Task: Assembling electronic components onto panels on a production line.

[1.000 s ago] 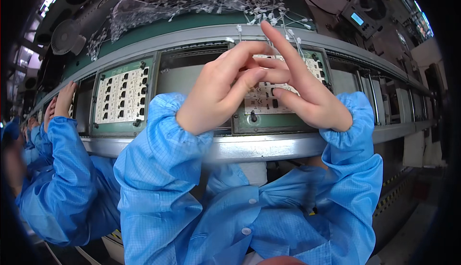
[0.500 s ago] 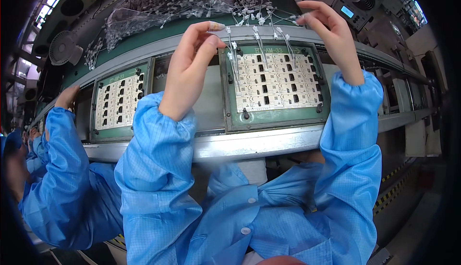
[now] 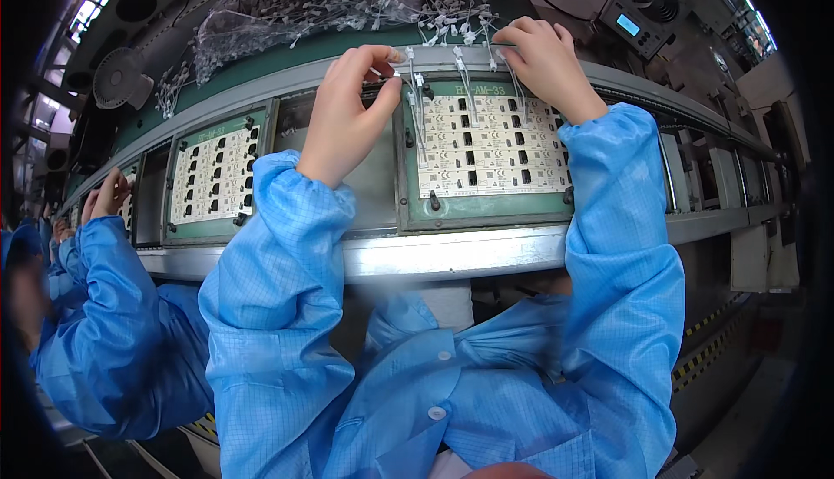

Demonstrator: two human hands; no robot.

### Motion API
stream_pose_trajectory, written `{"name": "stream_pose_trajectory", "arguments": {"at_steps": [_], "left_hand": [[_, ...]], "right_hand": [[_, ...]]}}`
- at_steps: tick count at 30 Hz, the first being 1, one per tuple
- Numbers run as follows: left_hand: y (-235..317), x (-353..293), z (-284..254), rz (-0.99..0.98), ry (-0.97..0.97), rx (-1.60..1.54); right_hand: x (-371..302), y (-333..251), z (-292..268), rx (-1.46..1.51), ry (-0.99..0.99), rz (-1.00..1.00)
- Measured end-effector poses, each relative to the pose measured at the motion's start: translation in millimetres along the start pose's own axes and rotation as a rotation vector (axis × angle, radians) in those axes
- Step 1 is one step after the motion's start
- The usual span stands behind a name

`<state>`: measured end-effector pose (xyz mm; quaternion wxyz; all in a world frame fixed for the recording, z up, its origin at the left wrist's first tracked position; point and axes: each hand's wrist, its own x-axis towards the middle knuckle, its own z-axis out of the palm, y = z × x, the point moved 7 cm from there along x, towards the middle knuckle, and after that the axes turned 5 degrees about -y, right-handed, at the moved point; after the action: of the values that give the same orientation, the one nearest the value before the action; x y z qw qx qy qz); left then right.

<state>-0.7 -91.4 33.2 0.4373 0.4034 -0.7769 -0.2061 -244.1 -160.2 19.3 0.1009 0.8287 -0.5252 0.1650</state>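
Note:
A green-framed panel of white circuit boards (image 3: 495,162), with small black parts in rows, lies before me. Several thin wire leads (image 3: 465,88) with white connectors stretch from its upper boards to the metal rail. My left hand (image 3: 347,105) is at the panel's upper left corner, thumb and forefinger curved and apart, beside a lead's white connector (image 3: 409,53). Over the upper right part is my right hand (image 3: 549,66). Its thumb and forefinger close around the white end of a lead (image 3: 495,55); the fingers partly hide the grip.
A heap of wire leads (image 3: 304,6) in clear plastic lies beyond the rail (image 3: 252,92). A second board panel (image 3: 213,179) sits at left, near a blue-sleeved co-worker (image 3: 113,331). A small fan (image 3: 122,78) and a box with a lit display (image 3: 638,14) stand farther off.
My right hand has moved left and slightly down, from the scattered leads to the panel's top edge. My left hand has shifted slightly. The co-worker's hand has moved left.

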Motion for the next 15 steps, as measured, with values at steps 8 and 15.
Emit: {"name": "stream_pose_trajectory", "arguments": {"at_steps": [8,15], "left_hand": [[4,9,21,0.149,-0.024,0.264],[4,10,20,0.12,-0.046,0.246]], "right_hand": [[65,36,41,0.137,-0.072,0.054],[89,49,36,0.298,-0.051,0.0]]}}
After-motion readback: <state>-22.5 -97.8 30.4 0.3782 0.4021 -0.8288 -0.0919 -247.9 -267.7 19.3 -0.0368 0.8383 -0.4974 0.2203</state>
